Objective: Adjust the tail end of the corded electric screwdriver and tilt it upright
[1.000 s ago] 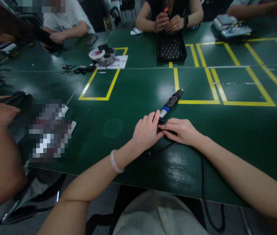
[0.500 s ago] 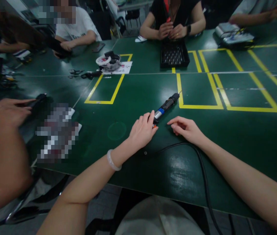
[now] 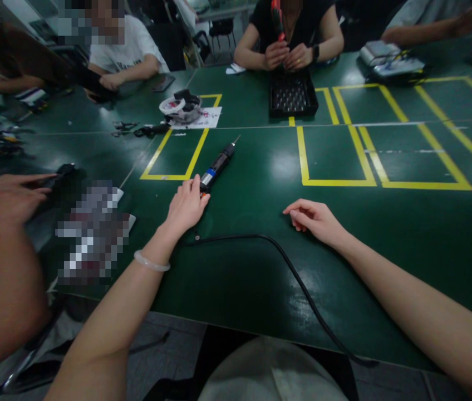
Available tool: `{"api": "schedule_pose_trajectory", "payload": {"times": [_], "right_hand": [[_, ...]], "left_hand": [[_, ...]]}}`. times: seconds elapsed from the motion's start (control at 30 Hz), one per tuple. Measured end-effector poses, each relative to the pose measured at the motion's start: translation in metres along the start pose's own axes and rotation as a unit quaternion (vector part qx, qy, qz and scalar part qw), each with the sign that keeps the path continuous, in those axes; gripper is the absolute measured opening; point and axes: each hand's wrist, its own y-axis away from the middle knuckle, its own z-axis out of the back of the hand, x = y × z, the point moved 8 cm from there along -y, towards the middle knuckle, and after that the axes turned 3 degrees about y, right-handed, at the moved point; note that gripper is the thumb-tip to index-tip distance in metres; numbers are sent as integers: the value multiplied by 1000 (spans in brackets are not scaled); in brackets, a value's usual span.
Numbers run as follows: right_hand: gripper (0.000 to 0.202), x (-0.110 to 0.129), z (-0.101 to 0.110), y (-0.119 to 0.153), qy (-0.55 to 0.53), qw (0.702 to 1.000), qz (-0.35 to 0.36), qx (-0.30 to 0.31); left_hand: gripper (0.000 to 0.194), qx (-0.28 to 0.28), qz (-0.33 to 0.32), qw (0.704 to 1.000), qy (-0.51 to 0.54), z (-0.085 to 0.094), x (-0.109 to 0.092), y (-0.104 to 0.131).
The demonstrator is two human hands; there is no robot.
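Note:
My left hand [image 3: 186,205] is wrapped round the rear end of an electric screwdriver [image 3: 218,167], which has a black front, a blue band and a silver part. Its thin bit points away and to the right, over the green table [image 3: 236,295]. A black cable [image 3: 290,264] runs from beside my left wrist across the table and over the front edge. My right hand [image 3: 313,218] rests on the table to the right, apart from the tool, with its fingers curled together and nothing visible in them.
Yellow tape outlines [image 3: 340,182] mark the table. Beyond them stand a black tray [image 3: 294,108] by a person's hands and a silver device [image 3: 380,54]. Rolls of tape [image 3: 181,106] lie on paper at the back left. Another person's hand [image 3: 8,197] is at the far left.
My left hand has moved left with the screwdriver, and the cable has been drawn left along the table. My right hand has stayed about where it was.

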Motion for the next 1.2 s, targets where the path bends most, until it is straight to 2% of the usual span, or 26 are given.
{"api": "schedule_pose_trajectory", "payload": {"times": [0.27,0.37,0.5,0.63,0.97,1.2], "right_hand": [[28,-1,-2,0,-2,1000,-12,7],[27,-1,-1,0,1,1000,-9,6],[26,-1,-1,-1,4,1000,-5,5],[27,-2,-2,-1,6,1000,-7,6],[28,-2,-2,-1,15,1000,-2,14],[28,-1,-2,-1,17,1000,-4,13]], "left_hand": [[68,-36,110,993,-13,-2,80,-34],[66,-56,128,990,-22,0,101,-44],[68,-61,150,986,-33,2,119,-54],[70,-44,167,985,-31,1,128,-60],[77,-45,169,985,-12,4,130,-57],[59,-69,185,980,-17,11,123,-51]]}}
